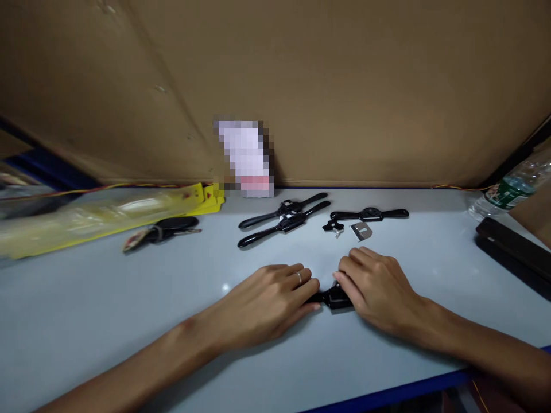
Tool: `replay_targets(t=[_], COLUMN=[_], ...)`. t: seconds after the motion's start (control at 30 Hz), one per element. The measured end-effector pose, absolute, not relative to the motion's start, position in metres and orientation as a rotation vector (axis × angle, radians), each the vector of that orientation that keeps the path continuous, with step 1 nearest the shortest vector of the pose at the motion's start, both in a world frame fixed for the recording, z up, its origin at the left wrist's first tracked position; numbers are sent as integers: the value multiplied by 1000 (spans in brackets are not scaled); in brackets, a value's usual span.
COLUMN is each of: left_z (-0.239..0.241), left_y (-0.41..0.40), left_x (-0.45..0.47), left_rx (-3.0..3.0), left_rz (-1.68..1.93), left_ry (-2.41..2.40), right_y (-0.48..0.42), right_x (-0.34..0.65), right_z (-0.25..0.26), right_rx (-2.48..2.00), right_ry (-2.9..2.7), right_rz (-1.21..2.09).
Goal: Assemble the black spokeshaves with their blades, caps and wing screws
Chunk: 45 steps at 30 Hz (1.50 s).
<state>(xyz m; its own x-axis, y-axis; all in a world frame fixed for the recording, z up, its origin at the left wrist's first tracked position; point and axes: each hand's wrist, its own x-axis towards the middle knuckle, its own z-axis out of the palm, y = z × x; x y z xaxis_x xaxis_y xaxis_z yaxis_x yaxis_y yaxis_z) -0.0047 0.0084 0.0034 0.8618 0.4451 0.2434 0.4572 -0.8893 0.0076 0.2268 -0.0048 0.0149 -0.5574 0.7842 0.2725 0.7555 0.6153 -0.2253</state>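
Note:
Both my hands rest on the table over a black spokeshave that lies flat between them. My left hand has its fingers curled over the tool's left handle, with a ring on one finger. My right hand covers the right handle, fingers bent down onto it. Only the tool's middle body shows between the hands. Farther back lie two more black spokeshaves side by side, and a third one with a small black clamp piece and a loose metal blade in front of it.
A key fob with keys lies at the left, beside yellow packets in clear plastic. A water bottle and a black case are at the right. A cardboard wall closes the back. The table's blue front edge runs below my right arm.

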Motion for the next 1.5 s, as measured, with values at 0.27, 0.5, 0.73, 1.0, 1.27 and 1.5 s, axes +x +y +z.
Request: replay_targets(t=[0.27, 0.5, 0.73, 1.0, 1.27, 1.5], left_z=[4, 6, 5, 6, 5, 5], left_y=[7, 7, 7, 7, 7, 7], left_x=[-4, -4, -5, -5, -4, -4], left_rx=[-3004, -3015, -3028, -3022, -3013, -3008], left_rz=[-359, -367, -381, -379, -376, -365], left_ry=[-744, -765, -757, -757, -743, -736], right_y=[5, 6, 6, 10, -5, 12], right_x=[239, 234, 242, 239, 227, 242], right_z=[25, 22, 18, 12, 7, 26], right_rx=[-983, -1154, -957, -1054, -1226, -921], right_ry=[-2452, -2285, -2617, -2580, -2574, -2415], right_rz=[625, 847, 422, 406, 86, 621])
